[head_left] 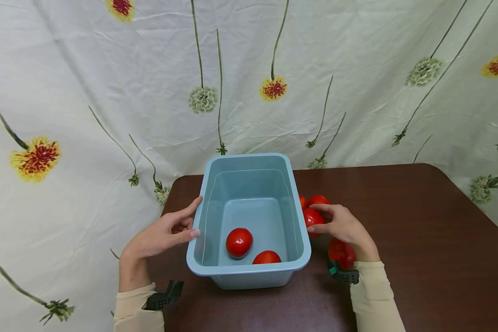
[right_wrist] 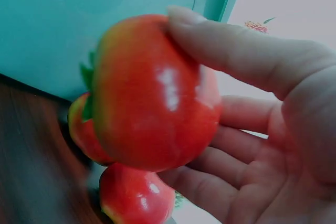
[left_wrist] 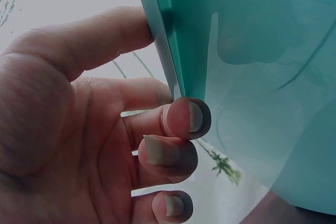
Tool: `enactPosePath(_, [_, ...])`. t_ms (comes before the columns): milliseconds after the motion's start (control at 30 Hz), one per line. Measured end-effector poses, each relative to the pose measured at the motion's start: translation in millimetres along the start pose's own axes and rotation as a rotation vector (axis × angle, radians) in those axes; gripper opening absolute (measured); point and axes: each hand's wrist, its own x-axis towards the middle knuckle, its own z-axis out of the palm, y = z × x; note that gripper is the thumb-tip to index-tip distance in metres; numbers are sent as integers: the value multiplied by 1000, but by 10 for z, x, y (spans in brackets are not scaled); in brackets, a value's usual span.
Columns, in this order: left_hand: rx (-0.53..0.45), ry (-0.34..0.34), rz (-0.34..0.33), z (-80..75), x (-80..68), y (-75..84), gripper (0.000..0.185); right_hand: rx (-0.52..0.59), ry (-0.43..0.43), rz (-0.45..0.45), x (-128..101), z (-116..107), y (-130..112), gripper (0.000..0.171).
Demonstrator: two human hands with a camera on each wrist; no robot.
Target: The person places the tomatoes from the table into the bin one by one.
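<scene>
A light blue plastic bin (head_left: 255,221) stands on the dark table with a red tomato (head_left: 239,242) and a second one (head_left: 267,257) inside, the latter partly behind the near rim. My left hand (head_left: 163,233) holds the bin's left rim, thumb and index finger on the edge; the other fingers (left_wrist: 163,151) curl beside the outer wall. Right of the bin, my right hand (head_left: 344,226) pinches a shiny tomato (right_wrist: 157,95) with a green calyx between thumb and fingers. Beyond it more tomatoes (head_left: 317,200) lie close to the bin's wall.
Another red, rounded item (head_left: 341,252) lies on the table under my right wrist, partly covered. The brown tabletop (head_left: 419,221) extends to the right. A white cloth with printed flowers (head_left: 240,69) hangs behind the table.
</scene>
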Motion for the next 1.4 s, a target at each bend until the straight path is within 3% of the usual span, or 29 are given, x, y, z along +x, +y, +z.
enactPosePath(400, [-4, -7, 3, -7, -2, 0, 75, 277, 115, 17, -35, -29, -46, 69])
enactPosePath(1400, [-16, -10, 0, -2, 3, 10, 76, 452, 247, -96, -218, -148, -322, 60])
